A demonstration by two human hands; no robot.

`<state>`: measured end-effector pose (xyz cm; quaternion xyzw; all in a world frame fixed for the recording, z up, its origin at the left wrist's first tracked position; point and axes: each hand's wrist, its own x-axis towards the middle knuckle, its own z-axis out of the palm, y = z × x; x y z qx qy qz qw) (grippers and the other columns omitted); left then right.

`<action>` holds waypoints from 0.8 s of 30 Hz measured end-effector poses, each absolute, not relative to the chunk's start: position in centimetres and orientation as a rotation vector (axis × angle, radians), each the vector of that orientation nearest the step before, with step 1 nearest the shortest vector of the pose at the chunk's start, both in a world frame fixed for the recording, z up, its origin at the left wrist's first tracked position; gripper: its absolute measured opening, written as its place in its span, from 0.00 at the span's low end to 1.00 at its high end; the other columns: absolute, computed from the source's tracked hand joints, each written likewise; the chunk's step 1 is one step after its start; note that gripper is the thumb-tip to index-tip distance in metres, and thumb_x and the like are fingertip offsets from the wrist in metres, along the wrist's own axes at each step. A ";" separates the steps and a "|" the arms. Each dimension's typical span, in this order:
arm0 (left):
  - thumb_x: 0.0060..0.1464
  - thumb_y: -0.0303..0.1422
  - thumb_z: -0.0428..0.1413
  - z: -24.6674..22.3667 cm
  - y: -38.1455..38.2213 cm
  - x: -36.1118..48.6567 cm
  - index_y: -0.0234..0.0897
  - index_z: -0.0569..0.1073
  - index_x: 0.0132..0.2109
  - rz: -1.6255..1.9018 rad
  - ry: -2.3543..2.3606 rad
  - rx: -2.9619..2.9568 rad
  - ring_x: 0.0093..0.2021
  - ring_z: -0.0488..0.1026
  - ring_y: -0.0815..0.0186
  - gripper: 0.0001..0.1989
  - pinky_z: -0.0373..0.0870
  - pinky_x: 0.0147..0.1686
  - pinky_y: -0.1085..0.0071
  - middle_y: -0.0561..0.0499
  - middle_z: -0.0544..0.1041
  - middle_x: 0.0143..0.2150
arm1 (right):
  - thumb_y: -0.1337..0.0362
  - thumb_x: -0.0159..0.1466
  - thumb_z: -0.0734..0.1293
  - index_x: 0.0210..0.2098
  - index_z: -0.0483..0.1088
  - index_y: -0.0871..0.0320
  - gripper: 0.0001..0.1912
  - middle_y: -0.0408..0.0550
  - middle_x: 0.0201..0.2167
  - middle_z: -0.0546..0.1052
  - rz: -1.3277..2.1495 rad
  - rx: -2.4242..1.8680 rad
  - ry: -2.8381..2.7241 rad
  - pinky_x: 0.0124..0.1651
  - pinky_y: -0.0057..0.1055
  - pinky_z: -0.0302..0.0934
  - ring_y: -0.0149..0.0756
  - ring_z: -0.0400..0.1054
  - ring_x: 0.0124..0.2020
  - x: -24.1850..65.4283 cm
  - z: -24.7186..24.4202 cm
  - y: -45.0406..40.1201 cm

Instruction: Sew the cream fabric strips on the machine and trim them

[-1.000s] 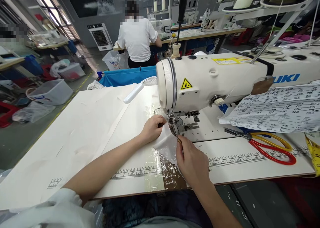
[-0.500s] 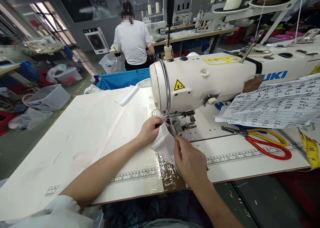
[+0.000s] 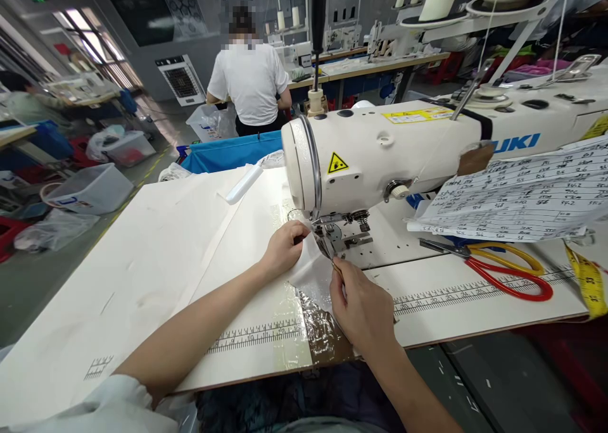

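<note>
At the needle end of the white sewing machine, a small piece of white fabric lies under the needle area. My left hand is closed, pinching the fabric's upper edge between thumb and fingers. On the other side, my right hand is closed around slim metal tweezers, whose tips point up toward the presser foot. The tips themselves are too small to make out against the fabric. Clear tape covers the table edge below the fabric.
Scissors with red and yellow handles lie right of my right hand, beside a yellow tape measure. A handwritten paper sheet hangs before the machine arm. The white table extends left. A person in a white shirt sits beyond.
The whole view has shifted very slightly. Both hands, the fabric and the tweezers keep practically the same place at the machine.
</note>
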<state>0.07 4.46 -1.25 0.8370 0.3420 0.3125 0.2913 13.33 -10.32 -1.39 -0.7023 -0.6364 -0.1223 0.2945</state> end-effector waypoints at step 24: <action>0.57 0.30 0.54 -0.7 4.3 0.0 0.38 0.69 0.32 0.808 0.878 2.329 0.36 0.70 0.66 0.05 0.68 0.37 0.69 0.51 0.75 0.34 | 0.69 0.68 0.57 0.48 0.73 0.63 0.15 0.51 0.37 0.82 -0.254 -1.963 -1.778 0.21 0.25 0.58 0.31 0.74 0.25 13.2 -1.0 -10.2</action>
